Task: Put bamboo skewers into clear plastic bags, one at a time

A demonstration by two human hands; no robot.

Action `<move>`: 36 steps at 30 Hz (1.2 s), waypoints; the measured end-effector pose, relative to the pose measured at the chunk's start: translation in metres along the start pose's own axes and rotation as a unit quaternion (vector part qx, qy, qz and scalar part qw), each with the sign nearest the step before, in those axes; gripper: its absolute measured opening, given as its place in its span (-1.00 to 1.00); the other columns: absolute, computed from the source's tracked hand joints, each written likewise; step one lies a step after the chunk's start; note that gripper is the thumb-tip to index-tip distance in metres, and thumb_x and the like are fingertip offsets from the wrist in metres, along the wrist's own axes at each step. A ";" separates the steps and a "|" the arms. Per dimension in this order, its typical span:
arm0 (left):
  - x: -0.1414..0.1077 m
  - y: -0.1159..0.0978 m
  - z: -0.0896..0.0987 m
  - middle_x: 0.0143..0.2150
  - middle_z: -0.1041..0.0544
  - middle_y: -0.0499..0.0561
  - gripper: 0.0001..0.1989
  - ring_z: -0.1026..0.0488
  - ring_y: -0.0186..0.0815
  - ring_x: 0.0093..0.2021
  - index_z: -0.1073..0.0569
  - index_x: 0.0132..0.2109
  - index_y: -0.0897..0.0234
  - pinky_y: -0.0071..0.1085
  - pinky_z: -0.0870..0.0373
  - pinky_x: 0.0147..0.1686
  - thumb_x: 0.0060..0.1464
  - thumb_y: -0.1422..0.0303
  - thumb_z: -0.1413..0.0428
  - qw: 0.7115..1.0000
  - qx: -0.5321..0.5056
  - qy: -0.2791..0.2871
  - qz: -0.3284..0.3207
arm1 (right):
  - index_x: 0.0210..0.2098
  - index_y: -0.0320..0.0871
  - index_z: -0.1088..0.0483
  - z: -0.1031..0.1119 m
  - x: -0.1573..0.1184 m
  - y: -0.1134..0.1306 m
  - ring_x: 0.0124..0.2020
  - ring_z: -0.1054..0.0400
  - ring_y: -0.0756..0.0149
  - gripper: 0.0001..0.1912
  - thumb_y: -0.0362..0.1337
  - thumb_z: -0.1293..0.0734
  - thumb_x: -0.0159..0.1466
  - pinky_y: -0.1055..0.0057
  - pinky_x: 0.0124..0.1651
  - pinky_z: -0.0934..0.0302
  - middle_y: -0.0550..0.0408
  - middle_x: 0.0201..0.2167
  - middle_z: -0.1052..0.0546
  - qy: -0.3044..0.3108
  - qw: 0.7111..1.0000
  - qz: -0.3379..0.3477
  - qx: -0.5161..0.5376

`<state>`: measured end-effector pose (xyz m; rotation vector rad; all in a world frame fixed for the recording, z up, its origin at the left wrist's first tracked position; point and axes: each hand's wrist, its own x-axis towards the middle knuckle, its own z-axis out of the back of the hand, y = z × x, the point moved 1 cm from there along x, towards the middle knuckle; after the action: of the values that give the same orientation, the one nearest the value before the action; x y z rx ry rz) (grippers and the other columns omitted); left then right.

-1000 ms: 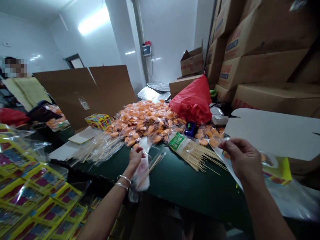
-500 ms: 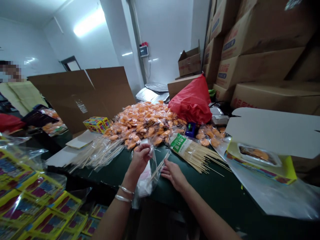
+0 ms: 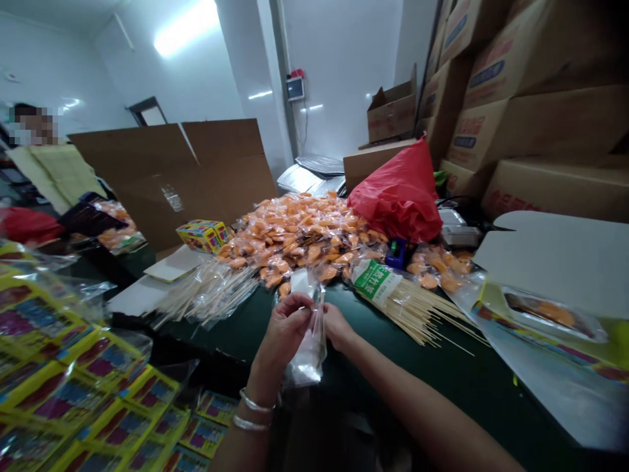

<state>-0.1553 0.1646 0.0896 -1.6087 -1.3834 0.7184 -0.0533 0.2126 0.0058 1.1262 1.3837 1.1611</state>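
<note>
our left hand (image 3: 289,321), with two silver bangles (image 3: 253,413) at the wrist, pinches a clear plastic bag (image 3: 318,324) between thumb and fingers, its grip closed on the film. our right hand (image 3: 337,328) comes in from the other side, fingertips at the bag's edge; they are partly hidden, so we cannot tell what that grip has hold of. the bag hangs upright between our hands, above the near part of the dark green worktop (image 3: 472,387). just beyond it we have a heap of orange wrapped pieces (image 3: 304,229). to the right lies a green-labelled pack of thin wooden sticks (image 3: 407,305), and to the left more sticks in clear plastic (image 3: 206,292) lie near a small yellow box (image 3: 201,236). behind the sticks pack, a blue object (image 3: 396,254) stands in front of a red bag (image 3: 398,193).
</note>
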 end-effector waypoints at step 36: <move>-0.052 0.011 0.027 -0.64 -0.34 -0.17 -0.81 -0.23 -0.51 -0.63 -0.45 -0.27 0.32 -0.62 -0.13 -0.63 -0.10 0.38 -0.19 0.982 0.057 -0.175 -0.049 | -0.41 -0.12 -0.30 0.107 0.035 0.029 -0.49 -0.43 0.38 -0.72 -0.23 -0.48 -0.01 0.43 -0.40 -0.38 0.21 -0.55 -0.49 -0.156 0.979 0.043 0.122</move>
<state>-0.1842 0.1202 0.0617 -1.3571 -1.6269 1.0388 0.0508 0.2609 0.0226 1.4871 1.2635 0.8427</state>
